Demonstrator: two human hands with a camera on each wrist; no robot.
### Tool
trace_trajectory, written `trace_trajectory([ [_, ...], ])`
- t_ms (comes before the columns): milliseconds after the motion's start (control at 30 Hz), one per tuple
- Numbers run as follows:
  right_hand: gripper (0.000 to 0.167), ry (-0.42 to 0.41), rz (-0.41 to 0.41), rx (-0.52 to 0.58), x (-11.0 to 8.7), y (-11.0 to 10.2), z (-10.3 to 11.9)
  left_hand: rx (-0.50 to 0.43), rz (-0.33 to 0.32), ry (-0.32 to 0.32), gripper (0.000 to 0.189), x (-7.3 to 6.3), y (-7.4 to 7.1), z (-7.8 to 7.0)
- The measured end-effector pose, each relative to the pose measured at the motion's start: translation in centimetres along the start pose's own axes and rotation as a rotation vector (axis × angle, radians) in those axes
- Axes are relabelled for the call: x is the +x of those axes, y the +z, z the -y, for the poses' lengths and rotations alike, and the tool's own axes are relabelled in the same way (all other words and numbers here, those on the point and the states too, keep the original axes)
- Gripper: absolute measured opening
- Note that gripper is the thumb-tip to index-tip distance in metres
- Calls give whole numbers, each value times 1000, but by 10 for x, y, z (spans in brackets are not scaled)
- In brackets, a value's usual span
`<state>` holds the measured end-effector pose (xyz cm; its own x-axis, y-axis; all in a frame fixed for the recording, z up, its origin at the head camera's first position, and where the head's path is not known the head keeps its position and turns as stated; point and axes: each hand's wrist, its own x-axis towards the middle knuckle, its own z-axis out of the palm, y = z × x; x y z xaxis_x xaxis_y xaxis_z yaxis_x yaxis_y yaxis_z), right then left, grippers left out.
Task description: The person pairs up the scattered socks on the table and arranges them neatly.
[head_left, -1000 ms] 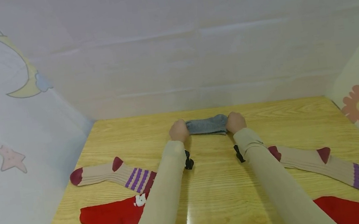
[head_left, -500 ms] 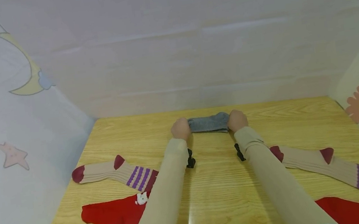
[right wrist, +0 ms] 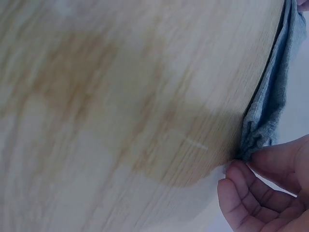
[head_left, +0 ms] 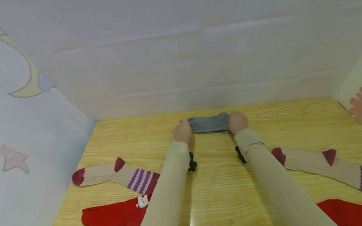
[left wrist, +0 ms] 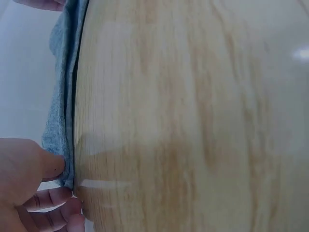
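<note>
the left hand (head_left: 182, 131) and right hand (head_left: 237, 122) have fingers pinching opposite ends of the gray sock (head_left: 208, 124), so tug evenly and gently, letting its layers flatten against the desk (head_left: 220, 188).

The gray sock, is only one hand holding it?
No, the left hand pinches one end of the gray sock, and the right hand pinches the other.

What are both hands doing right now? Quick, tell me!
Left hand: pinching one end of the gray sock.
Right hand: pinching its other end.
</note>
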<state>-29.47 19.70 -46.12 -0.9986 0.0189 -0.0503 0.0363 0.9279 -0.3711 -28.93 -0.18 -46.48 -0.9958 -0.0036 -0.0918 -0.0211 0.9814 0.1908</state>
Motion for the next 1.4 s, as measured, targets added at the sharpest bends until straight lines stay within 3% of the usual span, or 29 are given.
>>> trace_trajectory([
  [233,33,-4,63,-2,-5,11,7,-8,41,14,24,-4,0,3],
  [433,32,32,94,-7,-6,12,11,-10,85,9,27,-5,2,4],
  [700,34,24,120,-37,-8,15,12,64,132,4,50,-4,7,3],
  [833,34,19,136,-46,-8,13,13,35,143,2,53,0,11,5],
  [1000,36,-44,126,-26,-8,11,9,-86,110,44,53,7,17,15],
  [1267,45,-158,46,40,-9,6,-1,-449,38,61,39,-1,4,27],
  [1400,47,-171,29,66,-11,2,-4,-481,-11,74,20,-7,-2,30],
])
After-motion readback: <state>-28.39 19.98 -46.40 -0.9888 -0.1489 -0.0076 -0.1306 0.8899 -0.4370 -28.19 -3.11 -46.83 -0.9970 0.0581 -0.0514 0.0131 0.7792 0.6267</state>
